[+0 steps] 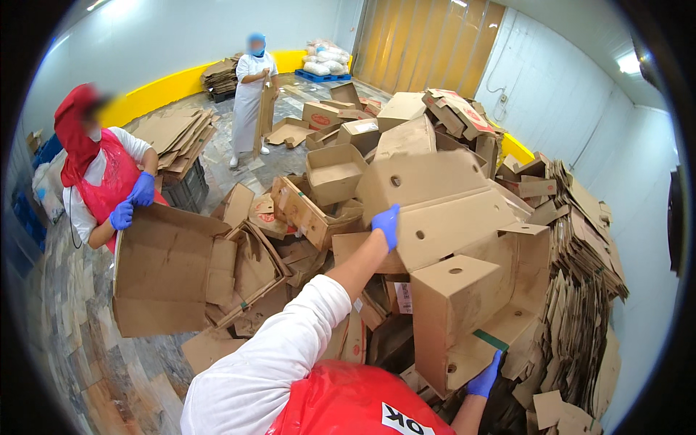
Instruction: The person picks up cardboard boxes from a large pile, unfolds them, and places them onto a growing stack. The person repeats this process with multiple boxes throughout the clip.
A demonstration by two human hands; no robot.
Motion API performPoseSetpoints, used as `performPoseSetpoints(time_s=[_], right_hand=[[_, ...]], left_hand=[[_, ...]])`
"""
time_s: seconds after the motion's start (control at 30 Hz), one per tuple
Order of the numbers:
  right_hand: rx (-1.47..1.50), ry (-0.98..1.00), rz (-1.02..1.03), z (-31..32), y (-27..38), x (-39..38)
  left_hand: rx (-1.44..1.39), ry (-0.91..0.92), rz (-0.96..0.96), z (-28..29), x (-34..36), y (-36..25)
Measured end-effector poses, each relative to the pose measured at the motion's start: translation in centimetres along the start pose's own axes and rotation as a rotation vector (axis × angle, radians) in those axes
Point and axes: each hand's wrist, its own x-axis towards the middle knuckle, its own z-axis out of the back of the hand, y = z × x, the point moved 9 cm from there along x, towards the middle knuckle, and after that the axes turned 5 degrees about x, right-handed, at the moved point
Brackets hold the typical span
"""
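Reaching up at the centre, my blue-gloved left hand [384, 226] grips the edge of an unfolded brown cardboard piece [453, 221] with round holes, its panels tilted over the pile. Low on the right, my blue-gloved right hand [484, 375] holds the lower corner of an open box [453, 312] with a green strip along its edge. Both pieces are over a heap of loose and partly opened boxes [337, 170], some with red printing.
A co-worker in red [98, 181] holds an open box [163, 268] at left. Another in white [246, 101] holds cardboard farther back. Flattened stacks stand at left [163, 134] and right [580, 232]. Sacks on a blue pallet [322, 72] sit by the back wall.
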Motion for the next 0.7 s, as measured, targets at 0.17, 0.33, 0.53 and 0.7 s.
performPoseSetpoints(time_s=[0.17, 0.33, 0.53, 0.7], right_hand=[[-0.359, -0.286, -0.065, 8.6, 1.3, -0.3], [-0.471, -0.388, 0.027, 7.3, 2.9, -0.1], [-0.445, -0.338, 0.08, 0.3, 6.0, -1.1], [-0.445, -0.345, 0.19, -1.5, 4.8, 0.7]], left_hand=[[0.01, -0.108, 0.125, 5.6, 0.4, 4.4], [0.047, 0.056, 0.096, 4.2, 2.3, 2.2], [0.199, 0.237, 0.093, 0.2, -0.8, -1.4], [0.407, 0.259, 0.162, -1.4, -7.5, -1.6]])
